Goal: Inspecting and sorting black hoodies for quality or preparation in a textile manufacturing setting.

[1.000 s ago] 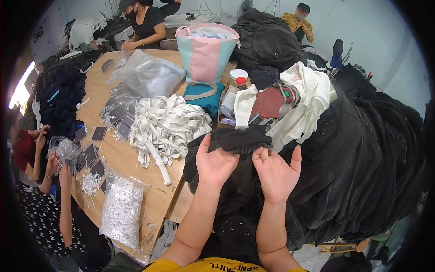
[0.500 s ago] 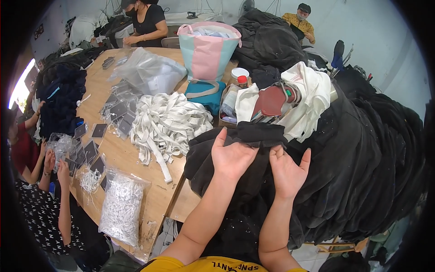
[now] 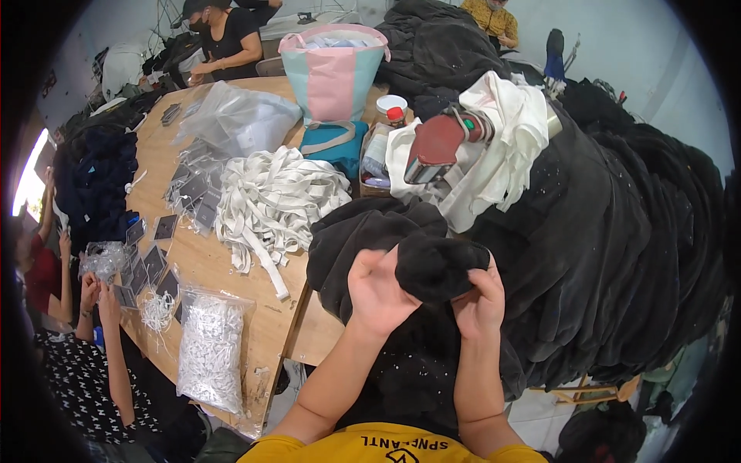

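the curled right hand (image 3: 480, 302) pinches rounded, soft black fabric (image 3: 440, 268) at two o'clock from the open-palmed left hand (image 3: 380, 293), its fingertips hidden, grip unclear; seemingly turning it, which next calls for steady pinching.

Your forearms (image 3: 336, 386) rise from the lower edge; near centre, your left hand (image 3: 377, 292) shows its palm, while your right hand (image 3: 480, 301), right of it, curls into a pinch.
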`<state>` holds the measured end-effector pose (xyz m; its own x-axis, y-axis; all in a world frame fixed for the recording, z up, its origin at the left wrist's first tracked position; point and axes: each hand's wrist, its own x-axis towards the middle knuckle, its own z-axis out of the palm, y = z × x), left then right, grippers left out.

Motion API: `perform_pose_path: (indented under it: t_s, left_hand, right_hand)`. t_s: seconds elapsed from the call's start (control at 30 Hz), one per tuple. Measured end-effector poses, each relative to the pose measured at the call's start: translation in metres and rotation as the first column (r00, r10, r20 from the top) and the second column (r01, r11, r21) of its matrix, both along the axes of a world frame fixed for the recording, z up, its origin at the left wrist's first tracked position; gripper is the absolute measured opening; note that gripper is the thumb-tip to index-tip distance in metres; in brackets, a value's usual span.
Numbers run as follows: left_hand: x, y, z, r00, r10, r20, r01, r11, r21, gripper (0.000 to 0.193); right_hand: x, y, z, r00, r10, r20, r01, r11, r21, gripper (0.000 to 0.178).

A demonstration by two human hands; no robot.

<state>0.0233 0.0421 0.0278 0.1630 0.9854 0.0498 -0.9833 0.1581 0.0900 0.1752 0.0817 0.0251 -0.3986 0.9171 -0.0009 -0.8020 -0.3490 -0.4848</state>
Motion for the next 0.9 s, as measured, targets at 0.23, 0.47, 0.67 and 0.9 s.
perform_pose_path:
  t_s: [0.23,0.47,0.67,0.9]
  left_hand:
    - [-0.049,-0.033,-0.031,-0.351,0.562,-0.749,-0.744,0.319,0.587,0.007]
    - [-0.171,-0.115,0.005,-0.74,0.478,-0.473,-0.636,-0.271,0.723,0.014]
    - [-0.09,-0.095,-0.006,-0.474,0.731,-0.491,-0.49,0.245,0.837,0.012]
    - [-0.017,-0.086,-0.008,-0.36,0.791,-0.495,-0.245,0.431,0.868,0.015]
  right_hand:
    - [0.076,-0.02,-0.025,0.789,-0.055,0.612,-0.174,0.935,0.309,0.053]
    - [0.195,-0.072,-0.038,-0.219,-0.206,0.954,-0.447,0.89,0.09,0.057]
    - [0.153,-0.073,-0.057,-0.275,-0.208,0.939,-0.232,0.962,0.145,0.028]
    - [0.088,-0.074,0.023,-0.231,-0.904,0.359,0.523,0.196,0.829,0.022]
